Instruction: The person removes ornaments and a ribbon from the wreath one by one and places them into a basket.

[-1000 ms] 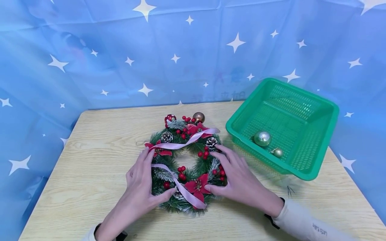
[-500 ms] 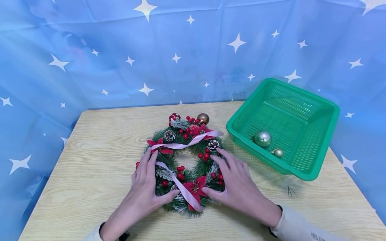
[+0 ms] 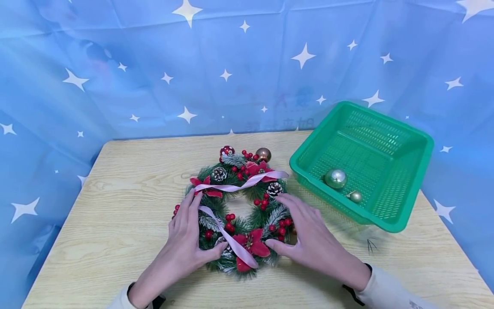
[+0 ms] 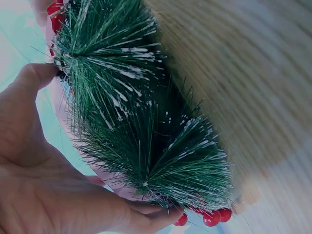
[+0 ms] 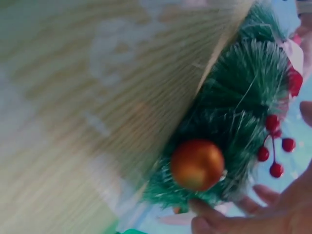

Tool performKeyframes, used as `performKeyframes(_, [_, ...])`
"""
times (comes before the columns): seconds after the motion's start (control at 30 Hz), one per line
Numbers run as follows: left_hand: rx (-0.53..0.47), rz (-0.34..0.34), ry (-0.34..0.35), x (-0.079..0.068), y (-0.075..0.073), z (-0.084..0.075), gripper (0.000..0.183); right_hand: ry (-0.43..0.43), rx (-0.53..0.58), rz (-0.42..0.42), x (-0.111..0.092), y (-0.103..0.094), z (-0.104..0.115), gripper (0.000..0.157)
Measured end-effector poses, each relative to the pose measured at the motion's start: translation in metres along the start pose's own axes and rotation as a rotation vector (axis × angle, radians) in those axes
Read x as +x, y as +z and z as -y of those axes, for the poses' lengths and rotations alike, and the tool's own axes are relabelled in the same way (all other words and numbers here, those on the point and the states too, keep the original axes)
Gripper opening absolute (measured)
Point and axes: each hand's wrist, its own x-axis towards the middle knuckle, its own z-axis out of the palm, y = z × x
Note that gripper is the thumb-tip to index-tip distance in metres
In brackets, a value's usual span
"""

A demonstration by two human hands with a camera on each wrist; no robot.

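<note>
A green pine wreath (image 3: 256, 219) with red poinsettias (image 3: 256, 243), pinecones (image 3: 219, 174) and red berries lies on the table. Pale pink ribbon (image 3: 227, 188) crosses its upper part, and another stretch runs down the lower left. My left hand (image 3: 185, 236) grips the left side, thumb beside the lower pinecone; in the left wrist view its fingertips reach the outer needles (image 4: 117, 97). On the opposite side, my right hand (image 3: 314, 236) curls around the wreath, thumb tip at the lower poinsettia's edge. A shiny orange-brown bauble (image 5: 197, 165) sits by its fingers in the right wrist view.
A green plastic basket (image 3: 362, 105) stands at the right with a large silvery-green bauble (image 3: 335, 177) and a smaller gold one (image 3: 355, 196) inside. Dark needle bits (image 3: 372, 245) lie on the wooden table (image 3: 127, 193) nearby. A blue starry cloth (image 3: 154, 51) hangs behind.
The wreath has turned slightly clockwise, its top baubles moving right. Over the last half second my right hand has shifted a little rightward, exposing berries beside it. The basket stays put.
</note>
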Motion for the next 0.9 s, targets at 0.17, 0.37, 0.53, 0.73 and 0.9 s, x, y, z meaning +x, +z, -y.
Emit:
performKeyframes(0.17, [-0.011,0.02,0.04,0.003,-0.002,0.007,0.127,0.007,0.052,0.005,-0.005,-0.004,-0.007,0.1])
performKeyframes(0.37, [-0.028,0.042,0.061,0.007,-0.004,0.011,0.127,-0.015,0.054,-0.042,-0.01,-0.008,-0.016,0.098])
performKeyframes(0.53, [-0.021,0.039,0.062,0.007,-0.005,0.012,0.127,-0.004,0.058,-0.058,-0.013,-0.01,-0.02,0.093])
performKeyframes(0.73, [-0.022,0.033,0.065,0.007,-0.005,0.011,0.127,0.031,0.108,-0.059,-0.015,-0.012,-0.023,0.087])
performKeyframes(0.9, [-0.015,0.031,0.068,0.007,-0.004,0.012,0.127,0.082,0.17,-0.028,-0.015,-0.01,-0.026,0.076])
